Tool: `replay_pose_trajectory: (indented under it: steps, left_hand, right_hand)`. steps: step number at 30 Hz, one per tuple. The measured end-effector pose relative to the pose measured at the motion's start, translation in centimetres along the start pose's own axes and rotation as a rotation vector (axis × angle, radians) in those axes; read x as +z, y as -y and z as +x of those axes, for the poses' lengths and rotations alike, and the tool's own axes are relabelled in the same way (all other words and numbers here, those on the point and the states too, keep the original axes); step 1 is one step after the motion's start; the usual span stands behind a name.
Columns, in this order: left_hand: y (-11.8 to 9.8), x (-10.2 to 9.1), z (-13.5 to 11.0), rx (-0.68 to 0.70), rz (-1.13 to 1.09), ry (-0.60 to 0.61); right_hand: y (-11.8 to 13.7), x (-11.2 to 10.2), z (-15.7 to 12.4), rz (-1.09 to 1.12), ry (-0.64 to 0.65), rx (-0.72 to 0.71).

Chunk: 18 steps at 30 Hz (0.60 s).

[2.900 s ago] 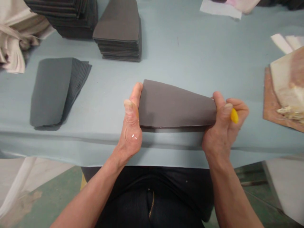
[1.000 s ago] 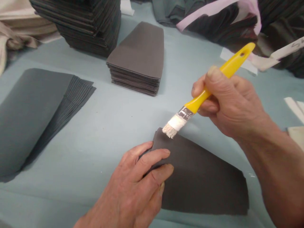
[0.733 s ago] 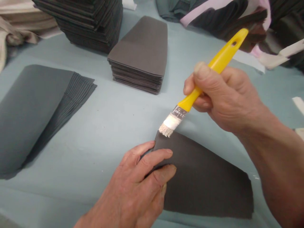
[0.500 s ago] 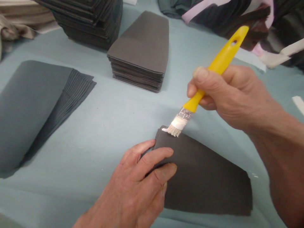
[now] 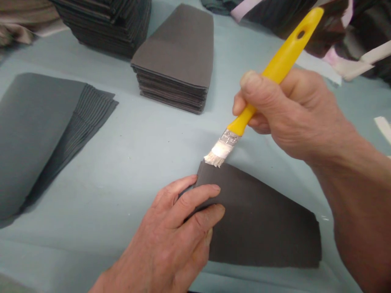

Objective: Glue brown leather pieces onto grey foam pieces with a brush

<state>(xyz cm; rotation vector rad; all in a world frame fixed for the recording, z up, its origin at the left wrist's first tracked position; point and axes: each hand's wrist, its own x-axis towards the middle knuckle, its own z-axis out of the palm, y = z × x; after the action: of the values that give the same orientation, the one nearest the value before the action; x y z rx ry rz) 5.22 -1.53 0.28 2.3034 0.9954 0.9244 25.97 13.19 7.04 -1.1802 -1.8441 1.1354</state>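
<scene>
My right hand [image 5: 284,110] is closed round the yellow handle of a paintbrush [image 5: 276,67], which slants down to the left. Its pale bristles, with a white band above them, touch the upper left edge of a dark grey tapered fabric piece [image 5: 259,215]. Slightly offset edges at the corners suggest more than one layer there. My left hand [image 5: 183,228] lies over the left end of that piece, its fingers stretched across the surface and holding nothing. The thumb is mostly hidden.
Behind the hands is a stack of similar dark pieces [image 5: 180,53], with a taller dark stack [image 5: 106,28] beside it. Fanned dark grey pieces [image 5: 39,134] lie at the left. Dark cloth and pale strips [image 5: 317,71] are at the upper right, all on a pale blue-green table [image 5: 137,162].
The brush has moved slightly left and up along the edge toward the piece's corner. My left hand stays on the piece. The whole view has shifted a little.
</scene>
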Motion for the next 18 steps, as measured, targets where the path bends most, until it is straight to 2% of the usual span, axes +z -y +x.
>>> replay_pose_trajectory:
  steps: [8,18]
  left_hand:
    - [0.0,-0.1,-0.3,-0.042,-0.023,0.032]
    - [0.0,-0.3,-0.3,-0.028,0.036,0.061]
  right_hand:
    - [0.0,-1.0,-0.8,-0.123,-0.066,0.043]
    - [-0.4,-2.3,-2.4,-0.113,-0.063,-0.033]
